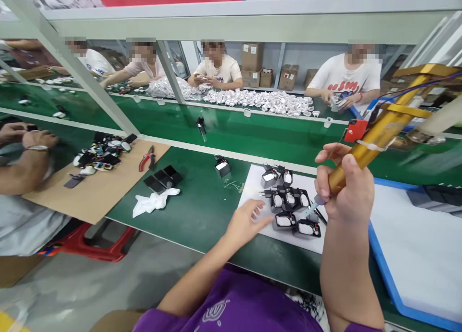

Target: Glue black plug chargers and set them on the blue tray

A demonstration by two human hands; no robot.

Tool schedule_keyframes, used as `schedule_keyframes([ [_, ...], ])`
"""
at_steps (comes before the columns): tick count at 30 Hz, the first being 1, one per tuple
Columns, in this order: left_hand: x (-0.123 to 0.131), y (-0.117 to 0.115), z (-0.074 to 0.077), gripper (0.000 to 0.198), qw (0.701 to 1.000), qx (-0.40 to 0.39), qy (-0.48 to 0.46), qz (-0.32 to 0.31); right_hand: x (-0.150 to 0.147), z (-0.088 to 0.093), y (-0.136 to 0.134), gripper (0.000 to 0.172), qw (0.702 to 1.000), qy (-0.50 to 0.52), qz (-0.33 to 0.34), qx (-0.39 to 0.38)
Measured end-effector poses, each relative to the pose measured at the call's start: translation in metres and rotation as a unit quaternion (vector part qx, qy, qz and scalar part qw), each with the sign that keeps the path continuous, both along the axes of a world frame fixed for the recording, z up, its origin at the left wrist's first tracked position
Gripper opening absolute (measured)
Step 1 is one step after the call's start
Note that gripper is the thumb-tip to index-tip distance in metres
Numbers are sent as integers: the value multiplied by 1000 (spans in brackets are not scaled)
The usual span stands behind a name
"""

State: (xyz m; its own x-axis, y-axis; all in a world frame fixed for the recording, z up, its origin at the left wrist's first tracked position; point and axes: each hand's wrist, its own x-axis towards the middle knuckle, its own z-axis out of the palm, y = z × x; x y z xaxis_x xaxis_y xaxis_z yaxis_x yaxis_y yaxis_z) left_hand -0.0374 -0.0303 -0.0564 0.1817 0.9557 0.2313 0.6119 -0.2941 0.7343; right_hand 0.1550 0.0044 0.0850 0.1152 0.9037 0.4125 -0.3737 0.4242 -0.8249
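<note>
My right hand [344, 190] is wrapped round a gold dispensing gun [375, 139], held slanted with its clear tip down over a cluster of small black parts with white insides [288, 204]. The parts lie on a white sheet [254, 185] on the green bench. My left hand [245, 221] rests on that sheet's left edge with fingers stretched out, fingertips close to the nearest black part. It holds nothing. Wires and a red clip run from the gun's upper end.
One loose black part [222, 167], black trays [163, 178] and a white cloth [153, 201] lie left of the sheet. Red pliers [147, 159] lie on a cardboard sheet [97, 192]. A blue-rimmed white tray [415, 255] sits right. A person's arms are at left; several people work across the bench.
</note>
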Motion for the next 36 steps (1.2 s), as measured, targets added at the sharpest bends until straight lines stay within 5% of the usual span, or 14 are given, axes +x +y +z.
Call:
schedule_keyframes([
  [3,-45,37,5,30,985,84,44,143,2,0,0,21,1000,-3,7,-8],
  [6,-85,83,5,65,958,59,72,272,3,0,1,21,1000,-3,10,-12],
  [8,-101,107,3,74,950,-4,67,305,4,0,2,21,1000,1,9,-14],
  [11,-109,119,2,56,953,-42,50,294,5,0,2,21,1000,4,11,-20],
  [16,-88,82,17,48,974,-33,19,226,2,1,0,22,1000,6,17,-19],
  [24,-12,-5,42,37,995,96,28,23,-27,10,0,25,999,14,32,13],
  [36,14,-26,67,35,995,98,21,-13,-31,11,0,32,1000,-3,11,13],
])
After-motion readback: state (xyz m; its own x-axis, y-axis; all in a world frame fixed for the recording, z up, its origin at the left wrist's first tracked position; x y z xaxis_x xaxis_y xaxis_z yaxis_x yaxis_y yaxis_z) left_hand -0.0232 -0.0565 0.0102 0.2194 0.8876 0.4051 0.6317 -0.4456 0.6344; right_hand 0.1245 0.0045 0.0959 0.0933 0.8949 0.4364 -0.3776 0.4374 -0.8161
